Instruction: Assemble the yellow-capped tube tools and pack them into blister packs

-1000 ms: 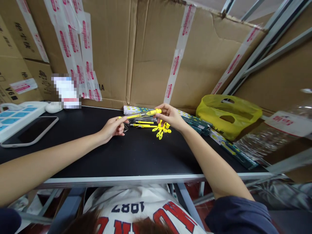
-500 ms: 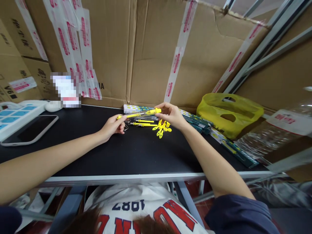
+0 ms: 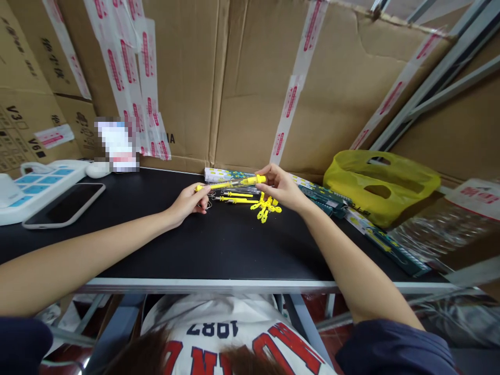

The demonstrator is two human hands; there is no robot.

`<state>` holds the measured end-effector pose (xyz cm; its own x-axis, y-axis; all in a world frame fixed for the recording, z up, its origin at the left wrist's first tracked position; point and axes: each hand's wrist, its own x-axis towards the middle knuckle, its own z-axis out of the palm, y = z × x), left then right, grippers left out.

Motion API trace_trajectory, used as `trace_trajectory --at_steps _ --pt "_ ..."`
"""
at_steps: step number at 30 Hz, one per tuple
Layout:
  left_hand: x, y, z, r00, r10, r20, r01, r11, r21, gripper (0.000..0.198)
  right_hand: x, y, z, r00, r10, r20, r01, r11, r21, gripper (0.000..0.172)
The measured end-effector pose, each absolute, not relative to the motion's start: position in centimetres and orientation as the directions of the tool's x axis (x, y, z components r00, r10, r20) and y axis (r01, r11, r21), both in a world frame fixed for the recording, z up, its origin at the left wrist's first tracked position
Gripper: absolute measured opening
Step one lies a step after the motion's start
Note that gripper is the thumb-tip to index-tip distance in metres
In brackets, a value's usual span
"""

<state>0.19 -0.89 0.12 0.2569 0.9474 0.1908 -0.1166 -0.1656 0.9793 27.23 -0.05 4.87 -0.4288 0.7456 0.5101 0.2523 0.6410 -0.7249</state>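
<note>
A long yellow pen-like tool (image 3: 230, 184) is held level above the black table (image 3: 219, 245) between both hands. My left hand (image 3: 191, 200) pinches its left tip, fingers closed. At the tool's right end my right hand (image 3: 282, 186) is closed on the thicker yellow part. Below the tool lie more yellow tools (image 3: 234, 198) and a small heap of yellow clips (image 3: 267, 208). A few thin metal rings rest by my left fingers.
Printed packets (image 3: 222, 174) lie behind the tools, green packaging cards (image 3: 328, 197) to the right, then a yellow plastic bag (image 3: 380, 185). A phone (image 3: 64, 204) and a white power strip (image 3: 35, 187) sit at the left. Taped cardboard boxes wall the back.
The hands and the tool keep the same grip and pose. Only the camera has shifted, moving the whole scene slightly right in the picture.
</note>
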Motion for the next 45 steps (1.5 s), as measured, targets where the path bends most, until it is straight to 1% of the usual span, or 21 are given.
trace_trajectory --at_steps 3,7,11,14,16,22,28,31,38,45 --pt "0.2 -0.9 0.2 0.245 0.95 0.194 -0.132 -0.165 0.977 0.028 27.3 -0.1 4.9 -0.42 0.752 0.509 0.291 0.642 -0.709 0.036" --pt "0.2 -1.0 0.5 0.203 0.961 0.187 -0.161 -0.156 0.975 0.026 27.3 0.1 4.8 -0.38 0.727 0.572 0.356 0.686 -0.635 0.035" --pt "0.3 -0.9 0.8 0.144 0.975 0.172 -0.229 -0.136 0.964 0.017 27.1 0.3 4.6 -0.367 0.706 0.606 0.386 0.708 -0.591 0.032" --pt "0.2 -0.8 1.0 0.101 0.982 0.162 -0.3 -0.126 0.946 0.016 26.7 0.2 4.3 -0.349 0.713 0.608 0.381 0.701 -0.603 0.034" --pt "0.1 -0.8 1.1 0.073 0.982 0.173 -0.314 -0.142 0.939 0.017 26.4 0.1 4.1 -0.339 0.727 0.597 0.373 0.686 -0.625 0.035" --pt "0.1 -1.0 1.4 -0.026 0.967 0.252 -0.269 -0.249 0.93 0.022 26.1 0.1 4.0 -0.326 0.753 0.572 0.345 0.658 -0.67 0.038" --pt "0.2 -1.0 1.5 -0.083 0.95 0.3 -0.268 -0.311 0.912 0.017 26.3 0.3 3.9 -0.286 0.753 0.593 0.335 0.658 -0.674 0.039" --pt "0.1 -0.8 1.5 -0.123 0.938 0.324 -0.245 -0.345 0.906 0.017 26.3 0.4 3.7 -0.283 0.765 0.579 0.329 0.645 -0.69 0.039" --pt "-0.3 -0.3 1.5 -0.18 0.926 0.333 -0.246 -0.37 0.896 0.031 26.2 0.3 3.7 -0.287 0.77 0.57 0.323 0.638 -0.699 0.04" --pt "-0.3 -0.3 1.5 -0.198 0.921 0.337 -0.201 -0.375 0.905 0.027 26.3 0.2 3.8 -0.286 0.771 0.569 0.334 0.636 -0.695 0.04"
